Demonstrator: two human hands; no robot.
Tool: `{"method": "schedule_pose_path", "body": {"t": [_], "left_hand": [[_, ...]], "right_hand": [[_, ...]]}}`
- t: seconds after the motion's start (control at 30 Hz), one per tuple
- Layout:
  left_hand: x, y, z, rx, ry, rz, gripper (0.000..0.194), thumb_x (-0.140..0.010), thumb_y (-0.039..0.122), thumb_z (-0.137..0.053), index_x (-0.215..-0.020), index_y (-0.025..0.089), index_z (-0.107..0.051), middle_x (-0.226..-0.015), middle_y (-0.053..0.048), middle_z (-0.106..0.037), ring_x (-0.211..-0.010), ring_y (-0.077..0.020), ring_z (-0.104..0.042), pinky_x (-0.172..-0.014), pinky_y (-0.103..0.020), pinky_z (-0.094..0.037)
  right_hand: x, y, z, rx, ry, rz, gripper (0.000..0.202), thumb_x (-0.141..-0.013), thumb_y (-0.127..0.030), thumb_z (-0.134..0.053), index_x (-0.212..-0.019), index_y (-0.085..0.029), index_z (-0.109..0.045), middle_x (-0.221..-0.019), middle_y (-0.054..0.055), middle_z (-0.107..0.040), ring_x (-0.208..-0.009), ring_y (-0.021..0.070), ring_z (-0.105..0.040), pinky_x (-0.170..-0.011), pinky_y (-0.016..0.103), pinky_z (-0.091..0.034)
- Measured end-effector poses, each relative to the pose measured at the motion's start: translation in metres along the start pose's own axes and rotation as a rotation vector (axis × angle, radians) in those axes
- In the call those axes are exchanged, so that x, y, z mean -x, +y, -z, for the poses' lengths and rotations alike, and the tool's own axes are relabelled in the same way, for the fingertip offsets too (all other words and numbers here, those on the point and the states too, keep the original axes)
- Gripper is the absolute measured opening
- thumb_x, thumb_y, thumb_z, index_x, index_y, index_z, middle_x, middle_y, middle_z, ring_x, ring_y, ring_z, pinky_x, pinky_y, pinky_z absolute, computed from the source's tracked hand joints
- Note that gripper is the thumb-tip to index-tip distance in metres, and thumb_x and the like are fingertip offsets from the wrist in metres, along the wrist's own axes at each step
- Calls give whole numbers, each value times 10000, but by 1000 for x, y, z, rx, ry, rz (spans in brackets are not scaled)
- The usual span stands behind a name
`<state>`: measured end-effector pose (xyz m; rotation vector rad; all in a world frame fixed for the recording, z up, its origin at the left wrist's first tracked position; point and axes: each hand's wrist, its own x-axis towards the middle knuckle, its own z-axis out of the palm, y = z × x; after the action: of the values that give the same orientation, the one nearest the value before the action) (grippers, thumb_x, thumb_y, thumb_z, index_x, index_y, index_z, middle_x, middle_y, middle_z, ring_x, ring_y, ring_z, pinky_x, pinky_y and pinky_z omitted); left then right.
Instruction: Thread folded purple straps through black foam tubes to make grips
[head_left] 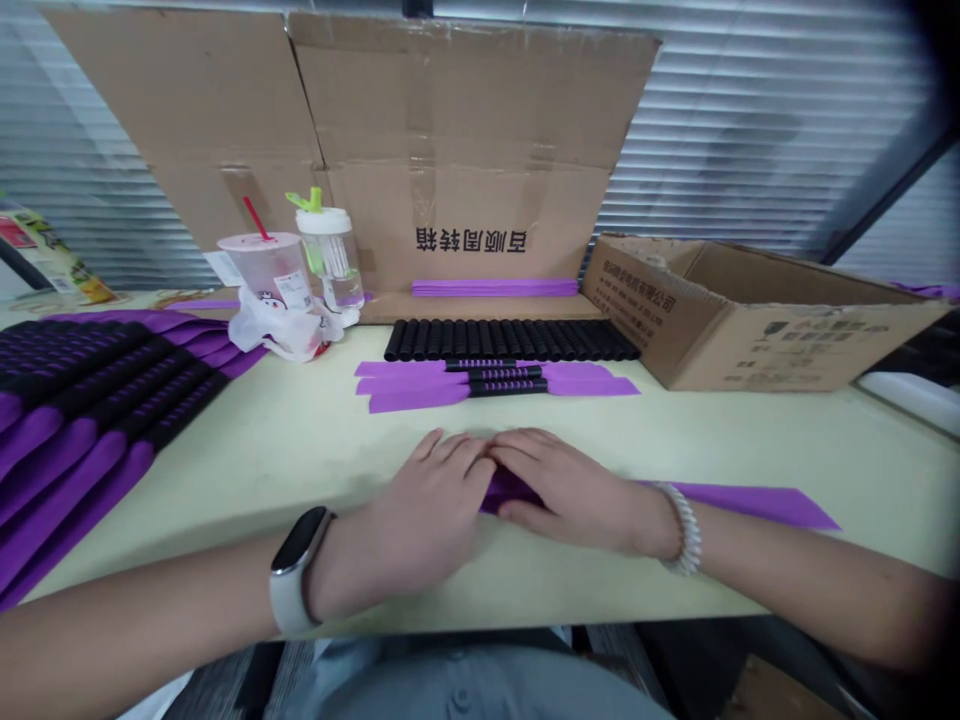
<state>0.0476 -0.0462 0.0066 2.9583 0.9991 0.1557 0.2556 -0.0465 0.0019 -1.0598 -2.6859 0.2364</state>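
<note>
A flat purple strip [750, 503] lies across the near part of the table and runs under my right wrist. My right hand [566, 490] closes over it, thumb towards me, with a folded purple piece showing below its palm. My left hand [427, 510] meets the right one, fingers bent down at the strip's left end; its fingertips are partly hidden. Just beyond my hands lie several purple strips with black sleeves [506, 380] around their middles. Behind these is a row of bare black tubes [510, 340].
Finished-looking sleeved strips [97, 400] are piled at the left. A drink cup [270, 270] with a straw and a clear bottle [330, 255] stand behind. An open cardboard box [750, 330] sits at right. Flat purple strips [495, 288] are stacked against a cardboard panel [480, 130].
</note>
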Motion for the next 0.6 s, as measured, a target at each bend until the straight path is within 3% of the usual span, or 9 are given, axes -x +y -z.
{"method": "schedule_pose_path", "body": {"t": [0.17, 0.33, 0.47, 0.6], "left_hand": [[5, -6, -9, 101, 27, 8, 387, -759, 2, -364, -1095, 134, -504, -1070, -103, -561, -1031, -240, -529, -940, -416, -433], [5, -16, -12, 182, 50, 111, 426, -722, -38, -368, -1092, 128, -497, -1024, -94, -565, -964, -219, -543, -881, -374, -464], [0, -9, -6, 151, 63, 114, 246, -885, 167, -469, -1121, 118, -521, -1039, -109, -598, -976, -261, -562, -888, -440, -465], [0, 2, 0, 97, 66, 69, 198, -894, 342, -565, -954, 153, -574, -941, -73, -636, -888, -268, -595, -820, -455, -478]], "right_hand": [[2, 7, -2, 101, 49, -12, 247, -902, -326, -550, -1021, -128, -639, -961, 97, -627, -908, 219, -551, -877, 408, -449], [3, 13, -7, 158, 78, -22, 213, -923, -298, -529, -847, -141, -651, -793, 63, -604, -764, 187, -531, -766, 344, -442], [1, 4, -12, 168, 160, -22, 179, -918, -242, -531, -785, -153, -609, -744, 39, -616, -688, 159, -536, -698, 306, -410], [2, -6, -19, 179, 203, 16, 220, -941, -255, -481, -770, -166, -587, -626, 3, -613, -523, 124, -488, -574, 290, -320]]}}
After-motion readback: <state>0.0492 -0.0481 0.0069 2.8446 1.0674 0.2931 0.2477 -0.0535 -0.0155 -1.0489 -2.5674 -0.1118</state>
